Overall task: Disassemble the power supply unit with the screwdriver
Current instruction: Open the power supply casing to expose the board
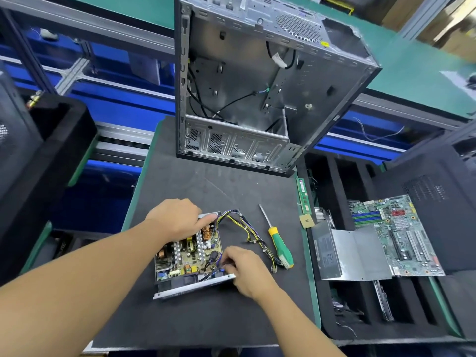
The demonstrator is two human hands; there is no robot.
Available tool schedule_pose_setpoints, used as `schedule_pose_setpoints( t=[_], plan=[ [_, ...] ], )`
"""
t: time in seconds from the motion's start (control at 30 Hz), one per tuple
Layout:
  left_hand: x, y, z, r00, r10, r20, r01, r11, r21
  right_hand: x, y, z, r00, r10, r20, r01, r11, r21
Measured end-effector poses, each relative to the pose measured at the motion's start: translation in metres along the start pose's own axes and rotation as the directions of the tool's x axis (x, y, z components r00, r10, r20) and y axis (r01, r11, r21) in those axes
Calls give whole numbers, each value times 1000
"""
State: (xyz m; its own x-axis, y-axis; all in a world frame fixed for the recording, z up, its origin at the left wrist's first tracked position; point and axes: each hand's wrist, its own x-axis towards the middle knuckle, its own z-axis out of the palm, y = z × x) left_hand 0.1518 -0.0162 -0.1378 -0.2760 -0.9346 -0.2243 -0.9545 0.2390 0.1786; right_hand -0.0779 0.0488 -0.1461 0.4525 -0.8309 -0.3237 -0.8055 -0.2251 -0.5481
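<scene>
The power supply unit [189, 256] lies open on the black mat, its circuit board with coils and heat sinks exposed and its cover off. My left hand [175, 219] presses down on the unit's far edge and grips it. My right hand [244, 269] pinches small wires at the unit's near right corner, by the metal side wall [193, 286]. A bundle of yellow, black and purple cables [247, 228] trails from the unit to the right. The green and yellow screwdriver [279, 244] lies loose on the mat to the right of the cables, held by neither hand.
An empty computer case [257, 81] stands at the mat's far edge. To the right, a foam tray holds the removed metal cover [353, 253], a motherboard [394, 233] and a memory stick [304, 197]. Black cases [438, 202] stand at both sides.
</scene>
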Motion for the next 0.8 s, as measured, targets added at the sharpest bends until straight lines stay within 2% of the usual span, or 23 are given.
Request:
schedule_pose_setpoints(
  t=[0.3, 0.63, 0.8],
  plan=[
    [-4, 6, 4, 999, 19, -30, -19, 1000, 22, 4, -3, -3, 998, 60, 35, -57, 996, -74],
    [-1, 4, 11, 996, 54, -71, -48, 995, 82, -7, 1, 3, 997, -41, 59, 48, 992, -118],
    [-3, 5, 14, 992, 64, -112, -53, 994, 95, 5, -4, -3, 1000, 21, 14, -21, 1000, -4]
  ],
)
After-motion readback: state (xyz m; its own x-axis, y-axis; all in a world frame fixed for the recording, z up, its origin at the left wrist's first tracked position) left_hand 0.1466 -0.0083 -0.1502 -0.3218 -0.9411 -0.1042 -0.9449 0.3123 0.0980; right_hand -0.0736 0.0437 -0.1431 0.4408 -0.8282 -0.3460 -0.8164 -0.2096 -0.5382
